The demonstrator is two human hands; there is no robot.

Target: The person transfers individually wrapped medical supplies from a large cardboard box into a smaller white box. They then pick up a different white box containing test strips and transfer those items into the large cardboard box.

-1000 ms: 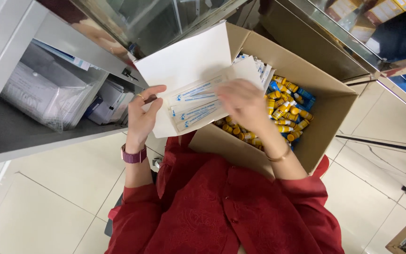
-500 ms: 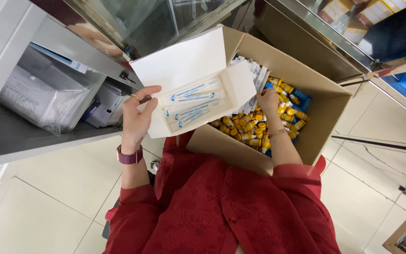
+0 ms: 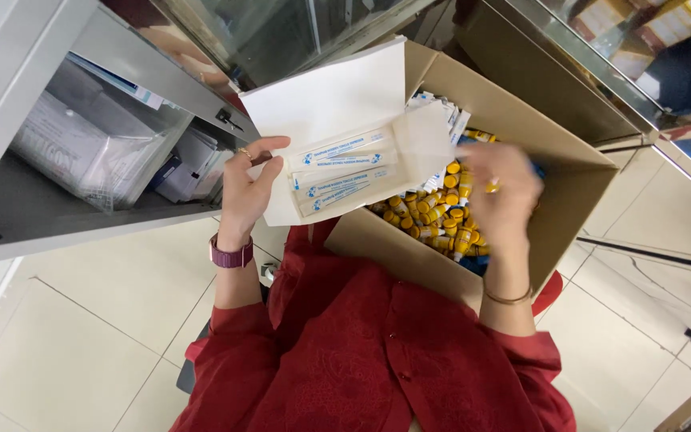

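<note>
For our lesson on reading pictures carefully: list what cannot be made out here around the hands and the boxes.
- Right hand, head view: motion blur hides whether its fingers grip a yellow vial.
- Brown carton: the white box and that hand cover part of its contents.
- Packets in the white box: print too small to read.
- Left hand: its palm is hidden behind the box edge.

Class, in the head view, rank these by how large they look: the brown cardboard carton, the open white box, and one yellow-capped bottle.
1. Brown cardboard carton
2. Open white box, held by the left hand; it is nearer the camera, which inflates its apparent size
3. Yellow-capped bottle, by far the smallest
</note>
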